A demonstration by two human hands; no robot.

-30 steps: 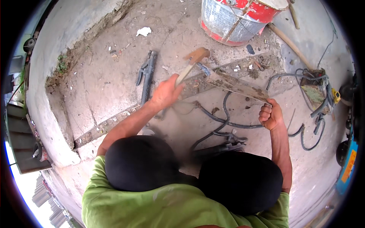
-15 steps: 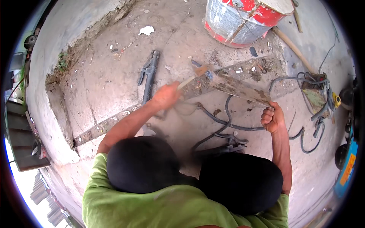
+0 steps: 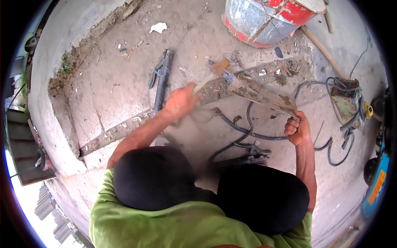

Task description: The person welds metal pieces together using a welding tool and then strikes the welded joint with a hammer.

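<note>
My left hand (image 3: pixel 180 101) is closed round the pale handle of a hand tool with a rust-brown, wedge-shaped head (image 3: pixel 222 66). The head is close to the far left end of a dirty flat metal plate (image 3: pixel 264 96); whether they touch, I cannot tell. That end of the plate has a bluish patch. Gripping the plate's near right corner is my right hand (image 3: pixel 297 129), its fingers curled. A black clamp-like holder (image 3: pixel 162 80) lies on the ground beyond my left hand. Another dark clamp-like tool (image 3: pixel 248 160) lies near my knees, partly hidden and blurred.
Black cable (image 3: pixel 264 137) loops over the concrete below the plate. A red and grey bucket (image 3: pixel 269 22) stands at the far right, by a wooden handle (image 3: pixel 324 53). More cables and a yellow tape measure (image 3: pixel 368 110) are farther right. A raised broken concrete edge (image 3: pixel 64 111) runs along the left.
The tool's head has risen slightly, away from me, and its brown side shows more. The plate stays in my right hand almost unmoved. The whole view has shifted slightly.
</note>
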